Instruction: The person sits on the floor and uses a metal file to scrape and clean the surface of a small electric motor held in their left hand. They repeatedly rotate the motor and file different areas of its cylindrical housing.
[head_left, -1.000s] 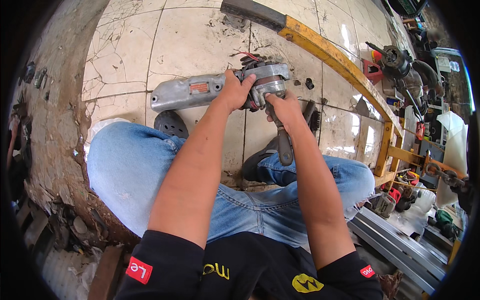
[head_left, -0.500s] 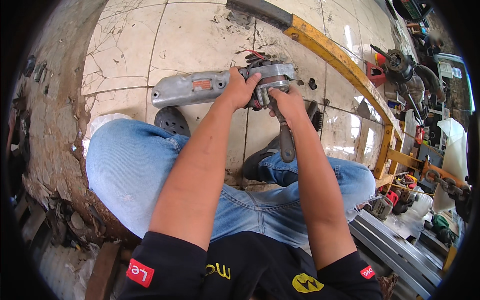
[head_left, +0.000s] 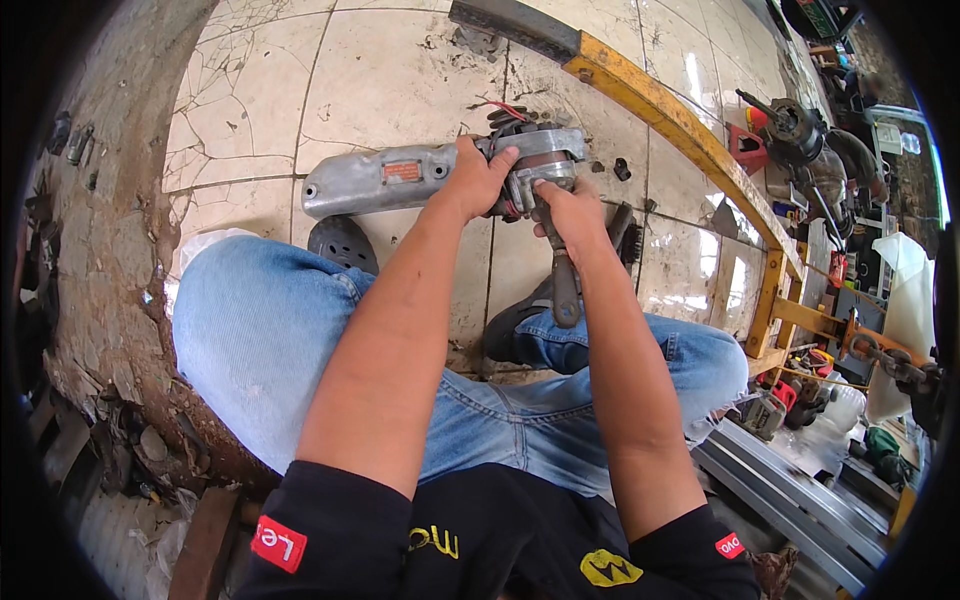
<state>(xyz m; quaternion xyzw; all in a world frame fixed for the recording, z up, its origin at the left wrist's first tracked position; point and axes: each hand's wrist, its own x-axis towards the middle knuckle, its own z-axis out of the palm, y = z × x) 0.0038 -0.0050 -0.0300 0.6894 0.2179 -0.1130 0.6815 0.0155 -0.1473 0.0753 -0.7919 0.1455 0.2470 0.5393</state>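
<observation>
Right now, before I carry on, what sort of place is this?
Most likely a mechanic's workshop. The left hand steadies a metal machine part, the right hand grips a wrench-like tool, and a yellow steel frame and a heavy chain show to the right.

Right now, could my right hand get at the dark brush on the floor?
Probably yes: the dark brush lies just right of your right hand, nothing visible between, though its grip is taken by a metal tool.
</observation>
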